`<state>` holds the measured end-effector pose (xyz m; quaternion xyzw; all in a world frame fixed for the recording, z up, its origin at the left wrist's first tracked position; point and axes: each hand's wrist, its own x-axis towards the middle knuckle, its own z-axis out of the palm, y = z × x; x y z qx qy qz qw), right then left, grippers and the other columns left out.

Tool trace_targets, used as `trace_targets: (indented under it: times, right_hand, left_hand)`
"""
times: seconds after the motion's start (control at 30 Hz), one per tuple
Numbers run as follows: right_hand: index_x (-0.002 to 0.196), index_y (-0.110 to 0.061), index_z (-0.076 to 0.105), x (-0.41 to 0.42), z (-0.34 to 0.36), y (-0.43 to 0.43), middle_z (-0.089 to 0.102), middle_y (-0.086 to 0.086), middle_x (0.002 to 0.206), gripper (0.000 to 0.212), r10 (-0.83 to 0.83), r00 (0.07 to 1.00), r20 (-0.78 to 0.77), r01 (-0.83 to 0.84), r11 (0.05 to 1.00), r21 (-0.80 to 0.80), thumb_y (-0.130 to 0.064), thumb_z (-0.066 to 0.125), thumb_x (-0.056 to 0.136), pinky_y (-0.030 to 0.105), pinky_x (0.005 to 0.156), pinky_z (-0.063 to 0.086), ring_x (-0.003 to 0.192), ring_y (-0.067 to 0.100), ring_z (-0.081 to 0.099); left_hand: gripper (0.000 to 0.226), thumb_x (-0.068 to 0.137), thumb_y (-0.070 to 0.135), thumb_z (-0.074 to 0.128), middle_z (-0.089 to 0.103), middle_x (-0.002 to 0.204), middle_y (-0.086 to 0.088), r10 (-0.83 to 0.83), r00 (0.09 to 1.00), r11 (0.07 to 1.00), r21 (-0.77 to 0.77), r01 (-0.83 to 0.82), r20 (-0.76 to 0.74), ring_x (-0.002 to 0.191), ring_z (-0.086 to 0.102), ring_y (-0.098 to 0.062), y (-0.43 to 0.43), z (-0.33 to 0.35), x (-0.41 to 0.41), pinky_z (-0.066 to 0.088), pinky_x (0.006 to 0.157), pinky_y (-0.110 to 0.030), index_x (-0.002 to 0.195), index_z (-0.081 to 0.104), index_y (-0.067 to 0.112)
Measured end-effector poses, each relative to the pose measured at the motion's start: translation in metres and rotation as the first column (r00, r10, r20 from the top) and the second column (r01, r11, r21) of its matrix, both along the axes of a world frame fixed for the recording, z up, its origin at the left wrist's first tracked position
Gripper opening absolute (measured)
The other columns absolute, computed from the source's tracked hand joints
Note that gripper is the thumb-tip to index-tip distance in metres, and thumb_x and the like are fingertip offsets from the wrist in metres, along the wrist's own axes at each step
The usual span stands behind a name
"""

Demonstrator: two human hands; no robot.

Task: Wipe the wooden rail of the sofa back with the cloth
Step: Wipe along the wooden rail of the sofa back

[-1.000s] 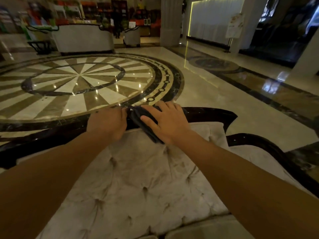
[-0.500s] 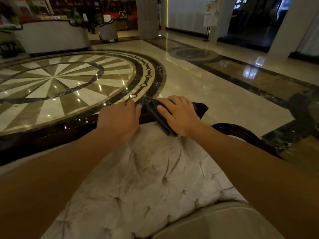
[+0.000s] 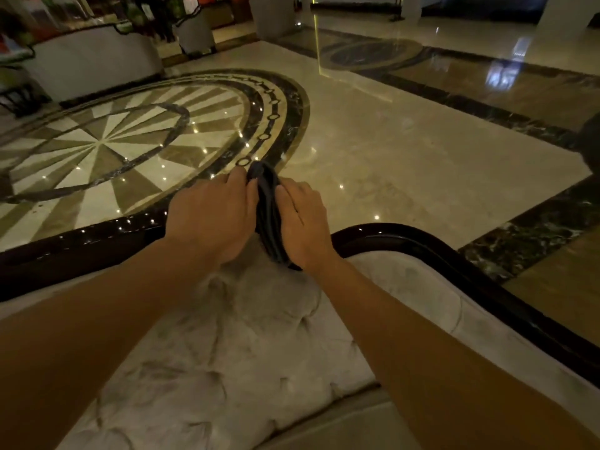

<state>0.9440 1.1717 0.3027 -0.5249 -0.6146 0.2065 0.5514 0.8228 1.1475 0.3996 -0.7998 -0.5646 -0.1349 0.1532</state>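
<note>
A dark glossy wooden rail (image 3: 406,237) runs along the top of the sofa back, above pale tufted upholstery (image 3: 246,336). A dark cloth (image 3: 268,206) is bunched upright on the rail between my two hands. My left hand (image 3: 211,219) presses on the cloth's left side, fingers curled over it. On the cloth's right side my right hand (image 3: 303,219) grips it, resting on the rail. Both hands hide the rail's middle stretch.
Beyond the rail lies a polished marble floor (image 3: 406,151) with a round inlaid pattern (image 3: 130,138) at the left. A white sofa (image 3: 94,66) and a white chair (image 3: 194,34) stand far off. The rail curves down toward the right.
The cloth lay flat under my right hand; now it is gathered into a bunch between both hands. My view has shifted to the right along the sofa back.
</note>
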Motion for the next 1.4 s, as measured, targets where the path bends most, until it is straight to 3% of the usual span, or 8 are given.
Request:
trace_targets:
  times: [0.1, 0.3, 0.5, 0.63, 0.77, 0.9, 1.23, 1.4]
  right_hand:
    - [0.099, -0.001, 0.058, 0.0, -0.02, 0.001, 0.062, 0.02, 0.096, 0.046, 0.031, 0.949, -0.315, -0.096, 0.977, -0.19, -0.034, 0.026, 0.105, 0.057, 0.085, 0.046, 0.091, 0.038, 0.057]
    - [0.115, -0.02, 0.062, 0.02, -0.06, -0.01, 0.062, 0.01, 0.101, 0.052, 0.119, 0.934, 0.338, -0.049, 0.977, -0.209, -0.042, 0.018, 0.1, 0.044, 0.081, 0.04, 0.093, 0.032, 0.053]
    - [0.13, -0.024, 0.061, 0.122, -0.088, -0.004, 0.062, 0.01, 0.119, 0.046, 0.051, 0.595, 0.802, 0.01, 0.997, -0.07, -0.045, 0.029, 0.104, 0.047, 0.1, 0.038, 0.107, 0.032, 0.053]
    - [0.137, -0.023, 0.052, 0.157, -0.092, -0.003, 0.062, 0.01, 0.12, 0.049, -0.034, 0.608, 0.794, 0.12, 0.991, -0.05, -0.047, 0.024, 0.105, 0.046, 0.097, 0.04, 0.105, 0.032, 0.054]
    - [0.142, -0.02, 0.044, 0.215, -0.112, -0.027, 0.061, 0.011, 0.123, 0.052, -0.093, 0.628, 0.773, 0.289, 0.95, -0.12, -0.047, 0.022, 0.104, 0.046, 0.092, 0.043, 0.105, 0.033, 0.055]
    - [0.145, -0.02, 0.036, 0.262, -0.136, -0.07, 0.06, 0.009, 0.125, 0.056, -0.102, 0.659, 0.745, 0.405, 0.883, -0.238, -0.05, 0.016, 0.103, 0.046, 0.091, 0.046, 0.108, 0.033, 0.056]
    - [0.151, -0.02, 0.029, 0.365, -0.165, -0.229, 0.054, 0.008, 0.141, 0.057, 0.071, 0.521, 0.851, 0.579, 0.703, -0.413, -0.05, 0.018, 0.104, 0.046, 0.093, 0.045, 0.12, 0.033, 0.054]
    - [0.151, -0.016, 0.03, 0.386, -0.157, -0.279, 0.055, 0.012, 0.136, 0.055, 0.068, 0.5, 0.863, 0.605, 0.686, -0.404, -0.047, 0.023, 0.105, 0.044, 0.089, 0.043, 0.113, 0.035, 0.054]
  left_hand:
    - [0.042, 0.101, 0.044, 0.02, 0.053, 0.074, -0.003, 0.0, 1.0, 1.0, -0.026, 0.0, 0.0, 0.065, 0.052, -0.025, 0.012, -0.004, 0.023, 0.039, 0.062, -0.038, 0.098, 0.05, 0.016]
    - [0.039, 0.1, 0.04, 0.028, 0.058, 0.071, -0.009, -0.047, 0.998, 0.999, 0.0, 0.047, 0.033, 0.062, 0.055, -0.028, 0.027, -0.003, 0.056, 0.043, 0.059, -0.04, 0.094, 0.055, 0.012]
    - [0.028, 0.098, 0.029, 0.038, 0.062, 0.086, -0.012, -0.107, 0.957, 0.99, -0.122, 0.076, -0.271, 0.079, 0.061, -0.031, 0.041, -0.036, 0.109, 0.053, 0.072, -0.045, 0.095, 0.058, 0.01]
    - [0.023, 0.096, 0.031, 0.038, 0.057, 0.086, -0.007, -0.019, 0.882, 0.982, -0.175, -0.072, -0.472, 0.084, 0.06, -0.029, 0.048, -0.062, 0.115, 0.05, 0.077, -0.041, 0.093, 0.055, 0.015]
    - [0.037, 0.1, 0.037, 0.029, 0.055, 0.096, -0.009, -0.03, 0.947, 0.884, -0.452, -0.124, -0.32, 0.083, 0.053, -0.027, 0.048, -0.109, 0.149, 0.045, 0.073, -0.039, 0.107, 0.054, 0.01]
    - [0.048, 0.1, 0.046, 0.023, 0.06, 0.108, -0.018, 0.052, 0.979, 0.923, -0.363, -0.123, -0.199, 0.097, 0.057, -0.038, 0.039, -0.137, 0.19, 0.047, 0.087, -0.048, 0.112, 0.051, 0.01]
    - [0.048, 0.096, 0.047, 0.023, 0.06, 0.123, -0.011, -0.321, 0.86, 0.909, -0.385, 0.161, -0.398, 0.119, 0.048, -0.036, -0.02, -0.204, 0.343, 0.026, 0.107, -0.059, 0.114, 0.058, 0.02]
    - [0.042, 0.096, 0.042, 0.029, 0.067, 0.106, -0.011, -0.492, 0.837, 0.824, -0.438, 0.359, -0.24, 0.102, 0.056, -0.035, -0.074, -0.227, 0.387, 0.043, 0.088, -0.046, 0.103, 0.062, 0.018]
